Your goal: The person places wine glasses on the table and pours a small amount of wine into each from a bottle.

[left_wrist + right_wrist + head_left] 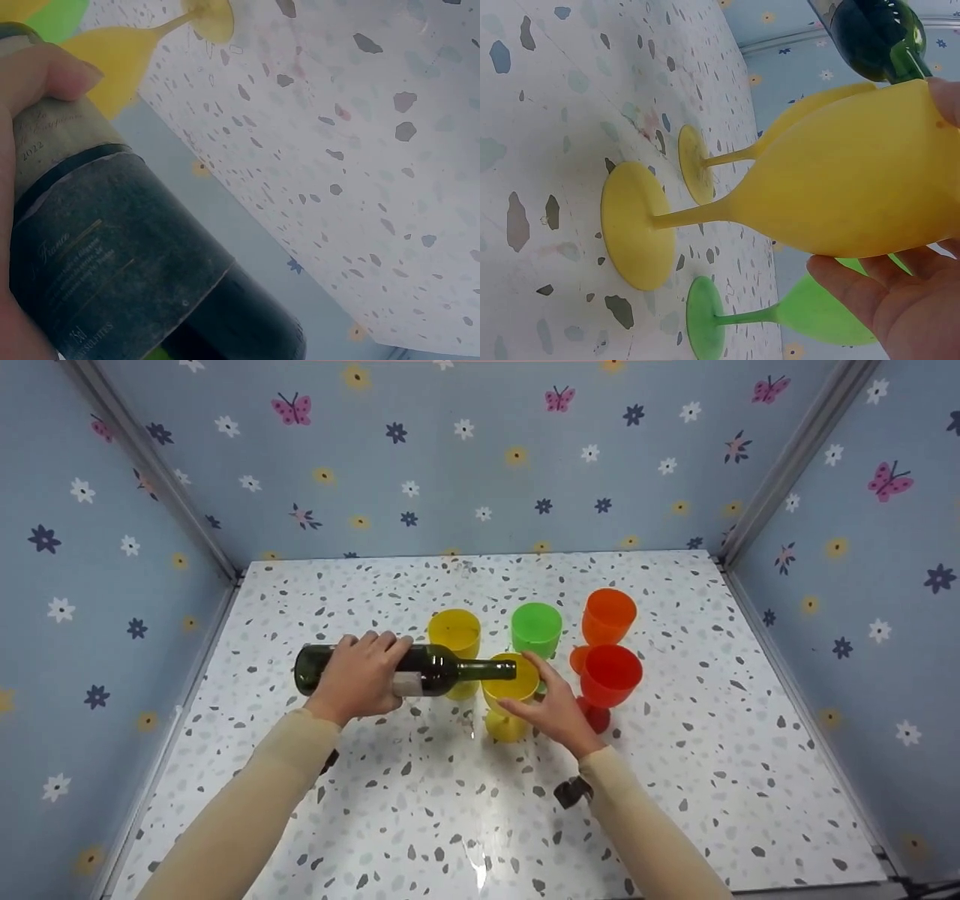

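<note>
A dark green wine bottle point(435, 664) lies nearly level in my left hand point(361, 673), its neck pointing right. The mouth overlaps the bowl of a yellow plastic goblet point(514, 688) in the head view; no liquid shows. Fingers wrap over the bottle's body, and the left wrist view shows its dark label point(82, 240) with small print. My right hand point(559, 706) holds that goblet by its bowl near the rim, thumb on one side and fingers on the other. Its round foot point(634, 225) is on the speckled table in the right wrist view.
Behind the bottle stands a second yellow goblet point(454, 628). A green goblet point(537, 628) is just beyond the held one, with an orange goblet point(609, 619) and a red goblet point(610, 679) to the right. Patterned blue walls point(480, 457) enclose the table point(420, 825).
</note>
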### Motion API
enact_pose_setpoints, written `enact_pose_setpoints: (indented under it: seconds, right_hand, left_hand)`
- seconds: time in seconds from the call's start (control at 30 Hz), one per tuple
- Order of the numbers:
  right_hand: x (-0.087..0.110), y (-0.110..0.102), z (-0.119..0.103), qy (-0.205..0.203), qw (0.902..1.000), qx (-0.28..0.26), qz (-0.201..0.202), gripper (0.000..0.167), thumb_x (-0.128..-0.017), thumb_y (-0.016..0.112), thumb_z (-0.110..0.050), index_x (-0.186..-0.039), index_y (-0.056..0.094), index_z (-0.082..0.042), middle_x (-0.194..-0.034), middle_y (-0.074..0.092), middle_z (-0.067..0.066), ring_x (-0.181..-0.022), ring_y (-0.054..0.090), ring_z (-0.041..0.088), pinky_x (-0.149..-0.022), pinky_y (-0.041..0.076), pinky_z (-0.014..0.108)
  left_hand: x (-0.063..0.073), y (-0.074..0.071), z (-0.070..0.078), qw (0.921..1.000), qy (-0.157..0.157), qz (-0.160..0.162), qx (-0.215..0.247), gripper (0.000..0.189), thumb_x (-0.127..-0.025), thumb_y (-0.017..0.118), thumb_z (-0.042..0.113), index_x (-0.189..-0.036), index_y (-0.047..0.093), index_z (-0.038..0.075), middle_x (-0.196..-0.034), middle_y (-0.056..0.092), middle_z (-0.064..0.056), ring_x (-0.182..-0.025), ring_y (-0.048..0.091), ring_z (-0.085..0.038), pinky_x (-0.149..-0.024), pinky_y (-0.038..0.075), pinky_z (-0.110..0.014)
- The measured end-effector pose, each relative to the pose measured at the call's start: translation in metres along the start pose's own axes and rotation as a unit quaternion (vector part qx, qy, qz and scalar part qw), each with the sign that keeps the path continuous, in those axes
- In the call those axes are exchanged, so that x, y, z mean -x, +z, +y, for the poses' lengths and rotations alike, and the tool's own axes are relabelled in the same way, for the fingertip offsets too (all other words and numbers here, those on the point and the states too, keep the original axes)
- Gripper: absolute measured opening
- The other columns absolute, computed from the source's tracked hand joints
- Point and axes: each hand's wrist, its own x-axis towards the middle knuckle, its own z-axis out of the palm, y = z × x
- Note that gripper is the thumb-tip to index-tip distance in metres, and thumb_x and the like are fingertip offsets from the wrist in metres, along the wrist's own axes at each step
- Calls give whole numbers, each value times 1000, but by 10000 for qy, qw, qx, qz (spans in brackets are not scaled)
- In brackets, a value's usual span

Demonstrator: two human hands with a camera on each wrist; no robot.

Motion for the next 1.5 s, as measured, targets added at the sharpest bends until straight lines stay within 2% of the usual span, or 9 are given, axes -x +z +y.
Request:
enact_pose_setpoints:
  seconds: [0.23,0.53,1.0,1.27,1.5]
  right_hand:
    - [2,0,2,20,9996,-280,-62,94,-76,84,-44,-153,37,-18,-152,42,-2,-135,42,21,-103,42,50]
    - [0,-1,0,14,9999,-154,-47,91,-78,84,-39,-153,37,-18,-151,44,-3,-135,43,21,-103,43,44]
    - [0,-2,4,-95,9998,-191,-35,92,-76,84,-42,-152,39,-17,-150,44,-3,-135,43,22,-101,45,45]
    - [0,0,2,-64,9992,-388,-25,87,-79,85,-30,-152,39,-15,-147,48,1,-132,46,23,-101,44,49]
    - [0,0,2,-35,9994,-332,-11,90,-77,85,-38,-152,40,-16,-148,48,-2,-133,46,21,-102,45,46]
  left_hand:
    - [-2,-2,2,9999,96,26,-61,78,-61,85,36,-128,55,8,-109,64,-15,-92,61,-35,-78,50,-53]
    - [-5,-4,0,9998,128,37,-142,82,-59,87,38,-129,55,9,-111,64,-15,-93,61,-35,-79,50,-54]
    - [-8,-5,2,9998,159,10,-145,81,-60,86,38,-129,56,9,-110,64,-14,-93,61,-35,-78,50,-54]
    - [-7,-4,2,9999,81,-57,-141,79,-61,87,37,-128,55,10,-110,64,-13,-94,60,-35,-79,49,-54]
    - [-6,-3,0,9999,84,-42,-137,81,-60,86,38,-130,55,9,-113,64,-14,-95,60,-35,-80,49,-54]
